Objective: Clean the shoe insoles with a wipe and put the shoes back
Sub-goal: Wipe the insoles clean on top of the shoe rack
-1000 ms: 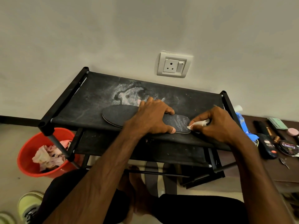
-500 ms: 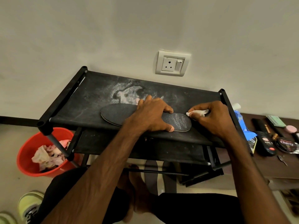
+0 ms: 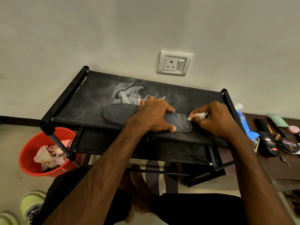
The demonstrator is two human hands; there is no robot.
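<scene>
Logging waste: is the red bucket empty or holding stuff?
Not empty: crumpled pinkish tissues lie in the bucket, well below its rim.

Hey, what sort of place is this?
Most likely a room in a home, at a shoe-care corner: a black fabric shoe rack stands against a plain wall with a wall socket, and a tin of shoe polish sits on the low wooden table beside it.

L hand [image 3: 155, 114], R hand [image 3: 214, 120] & arms [image 3: 103, 172] bare, veins showing, blk legwear [image 3: 194, 207] on thighs, foot [image 3: 138, 197] bare.
</scene>
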